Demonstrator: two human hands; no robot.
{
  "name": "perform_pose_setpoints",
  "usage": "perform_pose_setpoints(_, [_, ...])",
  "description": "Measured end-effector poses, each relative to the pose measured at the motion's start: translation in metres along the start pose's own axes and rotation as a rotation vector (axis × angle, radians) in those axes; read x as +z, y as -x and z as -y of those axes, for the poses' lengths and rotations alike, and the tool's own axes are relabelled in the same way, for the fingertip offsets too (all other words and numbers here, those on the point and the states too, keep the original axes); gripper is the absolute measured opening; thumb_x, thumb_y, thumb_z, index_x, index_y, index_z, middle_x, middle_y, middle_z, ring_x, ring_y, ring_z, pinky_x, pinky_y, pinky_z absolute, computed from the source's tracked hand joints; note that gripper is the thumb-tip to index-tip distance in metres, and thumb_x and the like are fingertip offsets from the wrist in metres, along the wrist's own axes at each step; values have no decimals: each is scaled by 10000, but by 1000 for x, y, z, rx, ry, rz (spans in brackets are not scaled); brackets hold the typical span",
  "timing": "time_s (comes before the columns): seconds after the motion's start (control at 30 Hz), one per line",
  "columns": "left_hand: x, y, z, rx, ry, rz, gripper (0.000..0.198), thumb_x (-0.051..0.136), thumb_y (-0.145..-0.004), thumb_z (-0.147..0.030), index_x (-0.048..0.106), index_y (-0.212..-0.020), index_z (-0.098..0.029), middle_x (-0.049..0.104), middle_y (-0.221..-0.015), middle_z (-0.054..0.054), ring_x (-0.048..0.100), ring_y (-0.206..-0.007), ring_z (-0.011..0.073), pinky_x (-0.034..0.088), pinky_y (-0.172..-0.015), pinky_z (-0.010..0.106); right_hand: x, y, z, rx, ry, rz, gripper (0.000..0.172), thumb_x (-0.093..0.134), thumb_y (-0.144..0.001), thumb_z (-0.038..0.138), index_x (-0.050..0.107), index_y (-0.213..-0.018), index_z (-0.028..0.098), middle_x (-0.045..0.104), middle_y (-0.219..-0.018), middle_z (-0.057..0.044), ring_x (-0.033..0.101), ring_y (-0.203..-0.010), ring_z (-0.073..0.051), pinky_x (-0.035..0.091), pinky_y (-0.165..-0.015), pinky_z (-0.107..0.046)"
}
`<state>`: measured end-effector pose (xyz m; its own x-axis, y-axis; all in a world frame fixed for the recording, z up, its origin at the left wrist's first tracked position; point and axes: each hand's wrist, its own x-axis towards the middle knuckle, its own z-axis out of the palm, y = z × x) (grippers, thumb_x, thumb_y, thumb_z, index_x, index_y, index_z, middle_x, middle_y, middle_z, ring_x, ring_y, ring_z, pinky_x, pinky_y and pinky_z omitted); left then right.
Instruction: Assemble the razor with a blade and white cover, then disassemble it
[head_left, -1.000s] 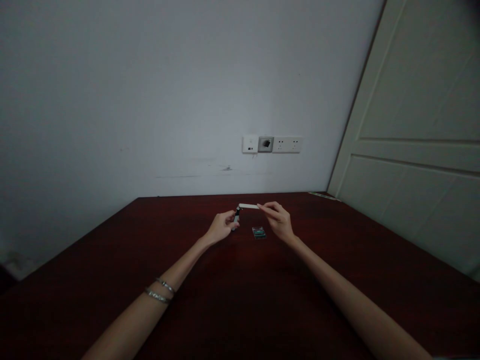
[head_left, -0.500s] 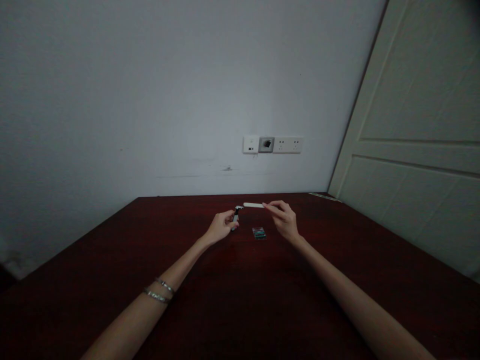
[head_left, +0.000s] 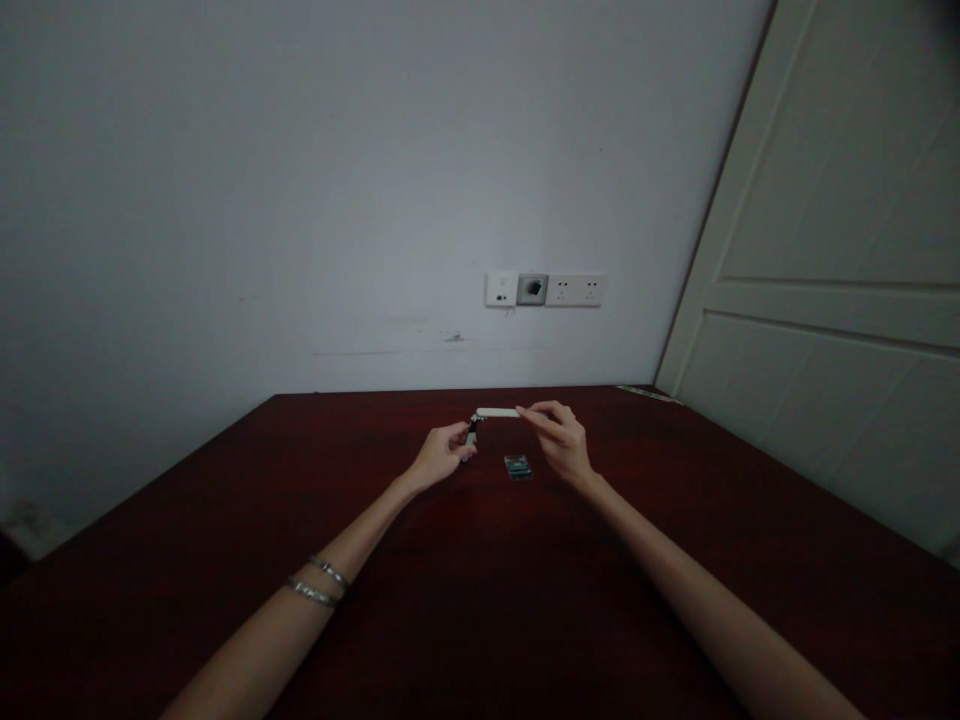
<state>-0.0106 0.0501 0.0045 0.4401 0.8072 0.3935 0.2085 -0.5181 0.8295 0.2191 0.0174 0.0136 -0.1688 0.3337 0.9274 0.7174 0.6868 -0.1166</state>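
Two hands meet just below the middle of the frame, raised a little above the dark red table [head_left: 480, 600]. The left hand [head_left: 439, 462] pinches a small dark tool [head_left: 471, 438] upright, pale metal head uppermost. The right hand [head_left: 562, 445] nips a white stick [head_left: 497, 412] by one end in closed fingertips, level, so its free end reaches that head, seemingly touching. It looks flat, slim and plain. A greenish packet [head_left: 517, 466] lies below, between them.
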Motion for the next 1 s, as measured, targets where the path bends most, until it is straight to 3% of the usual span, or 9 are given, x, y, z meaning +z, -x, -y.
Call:
perform_pose_setpoints(0.13, [1, -1, -1, 2, 40, -23, 102, 592, -662, -149, 565, -758, -131, 588, -711, 4, 561, -664, 112, 458, -650, 236, 5, 3, 2, -1, 0, 49, 386, 430, -856, 111, 624, -1115, 321, 607, -919, -45, 554, -821, -151, 391, -727, -309])
perform_pose_setpoints(0.3, [1, -2, -13, -154, 202, -45, 132, 592, -668, -153, 498, -759, -137, 595, -649, 3, 598, -564, 112, 473, -546, 225, 1, 14, -29, 70, 70, 39, 435, 414, -829, 88, 597, -1156, 310, 600, -955, -49, 553, -842, -163, 415, -735, -310])
perform_pose_setpoints(0.4, [4, 1, -23, -308, 243, 20, 138, 580, -704, -195, 486, -790, -141, 623, -665, 25, 629, -540, 136, 462, -471, 208, 1, 12, -32, 94, 110, 72, 451, 416, -826, 95, 567, -1197, 304, 604, -949, -54, 547, -842, -175, 415, -726, -311])
perform_pose_setpoints(0.53, [12, 6, -34, -422, 316, 128, 159, 584, -708, -237, 492, -790, -137, 625, -662, 36, 645, -537, 164, 478, -453, 225, 8, 5, -13, 77, 134, 142, 494, 402, -831, 78, 506, -1260, 300, 590, -957, -64, 523, -861, -185, 393, -727, -318])
perform_pose_setpoints(0.7, [17, 8, -41, -410, 362, 160, 183, 590, -699, -264, 498, -785, -132, 625, -674, 45, 646, -538, 173, 486, -452, 236, 10, 7, -14, 50, 137, 205, 542, 377, -809, 30, 502, -1262, 300, 566, -964, -66, 504, -864, -183, 372, -732, -321])
perform_pose_setpoints(0.83, [16, 7, -40, -391, 353, 137, 185, 592, -702, -272, 501, -775, -129, 622, -673, 48, 640, -522, 169, 475, -433, 229, 3, 10, -25, 53, 133, 186, 551, 372, -791, 11, 530, -1235, 295, 558, -958, -62, 501, -852, -177, 362, -730, -317])
perform_pose_setpoints(1.0, [16, 8, -37, -389, 343, 135, 174, 593, -709, -261, 501, -770, -127, 614, -664, 40, 633, -512, 153, 480, -431, 218, 7, 7, -16, 36, 95, 165, 497, 376, -828, 49, 538, -1228, 294, 557, -969, -61, 502, -872, -174, 354, -744, -317])
